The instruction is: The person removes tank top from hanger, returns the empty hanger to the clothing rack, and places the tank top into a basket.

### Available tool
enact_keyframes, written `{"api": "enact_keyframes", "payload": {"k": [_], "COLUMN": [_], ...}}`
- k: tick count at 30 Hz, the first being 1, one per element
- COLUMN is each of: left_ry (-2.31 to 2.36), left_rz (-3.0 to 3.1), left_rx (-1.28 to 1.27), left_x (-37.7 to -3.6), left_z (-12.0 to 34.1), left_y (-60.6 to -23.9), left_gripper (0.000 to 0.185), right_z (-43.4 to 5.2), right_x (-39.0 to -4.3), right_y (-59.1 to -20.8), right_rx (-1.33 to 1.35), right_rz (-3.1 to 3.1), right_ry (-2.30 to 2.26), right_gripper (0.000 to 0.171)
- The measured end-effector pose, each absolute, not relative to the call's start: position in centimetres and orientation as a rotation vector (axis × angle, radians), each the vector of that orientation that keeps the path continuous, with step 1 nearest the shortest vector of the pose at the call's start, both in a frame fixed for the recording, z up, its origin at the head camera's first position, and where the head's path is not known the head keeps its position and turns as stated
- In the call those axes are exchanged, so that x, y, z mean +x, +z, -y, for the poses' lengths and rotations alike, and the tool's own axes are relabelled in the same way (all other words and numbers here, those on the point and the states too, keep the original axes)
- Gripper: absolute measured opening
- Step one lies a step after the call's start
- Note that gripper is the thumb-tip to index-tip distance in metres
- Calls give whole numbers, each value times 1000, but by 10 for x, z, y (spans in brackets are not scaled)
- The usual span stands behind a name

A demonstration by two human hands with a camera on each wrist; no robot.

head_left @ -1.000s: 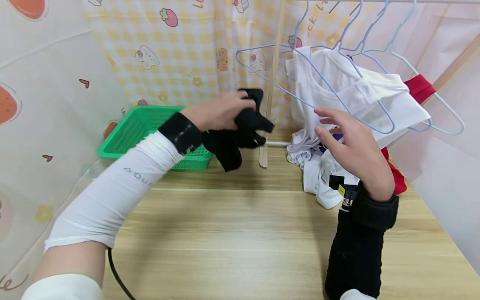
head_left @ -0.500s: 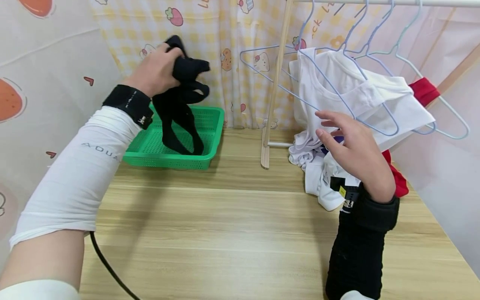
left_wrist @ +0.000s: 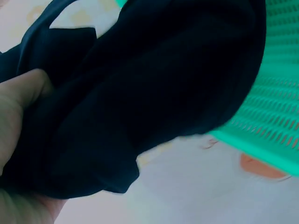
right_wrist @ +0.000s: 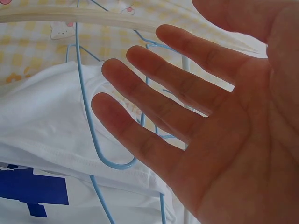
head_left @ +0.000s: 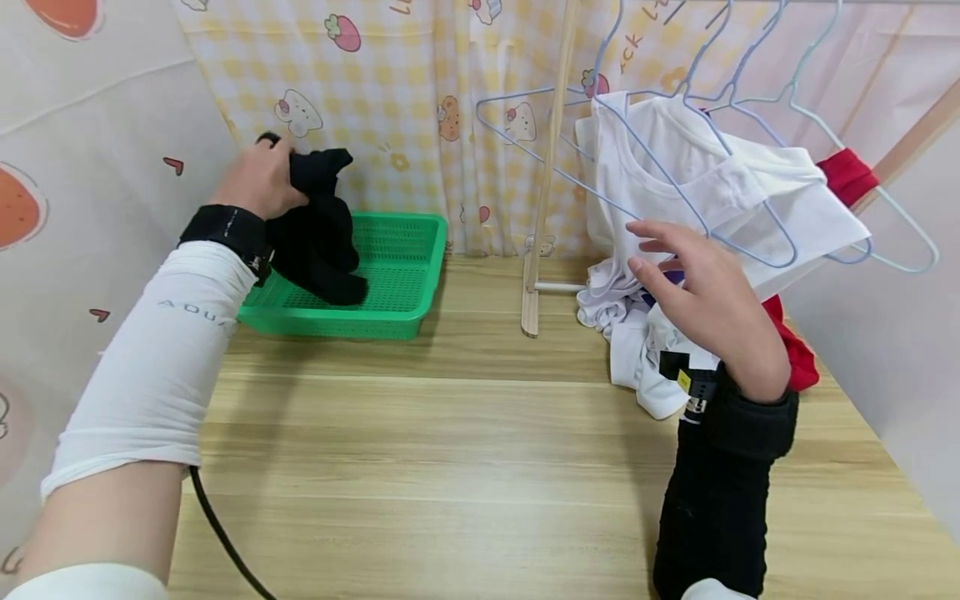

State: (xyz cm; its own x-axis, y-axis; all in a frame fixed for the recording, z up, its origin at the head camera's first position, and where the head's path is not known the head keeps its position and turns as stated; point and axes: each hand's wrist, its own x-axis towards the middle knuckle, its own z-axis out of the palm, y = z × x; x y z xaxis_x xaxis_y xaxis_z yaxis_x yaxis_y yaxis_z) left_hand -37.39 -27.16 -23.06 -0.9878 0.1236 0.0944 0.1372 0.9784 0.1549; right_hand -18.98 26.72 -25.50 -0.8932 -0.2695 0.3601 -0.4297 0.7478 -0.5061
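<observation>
In the head view my left hand (head_left: 257, 181) grips a bunched black garment (head_left: 318, 242) over the left part of a green plastic basket (head_left: 416, 275). The cloth hangs down into the basket, and its exact kind is hidden by the folds. Up close in the left wrist view, the thumb and fingers pinch the dark fabric (left_wrist: 154, 88) beside the basket's slotted wall (left_wrist: 275, 112). My right hand (head_left: 708, 304) hovers empty with fingers extended, in front of a white sleeveless top (head_left: 630, 158) on a blue hanger (head_left: 678, 183).
Several hangers hang from a rack whose wooden upright (head_left: 551, 158) stands mid-table. White clothes (head_left: 637, 358) and a red piece (head_left: 795, 350) lie heaped below them. A patterned curtain (head_left: 390, 100) closes off the back. A black cable (head_left: 225, 537) runs by the left arm.
My left hand has carried the black garment leftward from beside the rack's upright to above the basket, then lowered it slightly and further left. The right hand has stayed in place.
</observation>
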Motion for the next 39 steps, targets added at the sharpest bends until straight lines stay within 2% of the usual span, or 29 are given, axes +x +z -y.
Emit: {"api": "enact_keyframes", "payload": {"k": [7,15,18,21,26,33,39], "left_ry": [-276,-246,-210,-179,-152,-153,-186], "left_rz": [3195,3399,3477,3513,3452,3320,3286], "left_rx": [-102,65,136,197,228,241,155], "left_x": [-376,-366,-362,-358,-355,-350,-346], "left_z": [287,314,321,324,322,306,273], "left_y": [-266,-295,-299,-300,-300,-295,-268], "left_gripper": [60,67,76,88,88,73,61], "right_z": [-267,-269,-269,-269,-269,-271,-273], "right_x": [-190,-190,-191,-191,-191,-190,-190], "right_y": [-254,-254,-253,-252,-252,-254,-256], "right_rx": [538,555,558,560,566,560,552], "right_rz": [2707,2712,2715,2720,2728,2732,2734], "right_ry": [873,867,855,847,825,844,830], "right_gripper": [50,50,50,50,51,50,50]}}
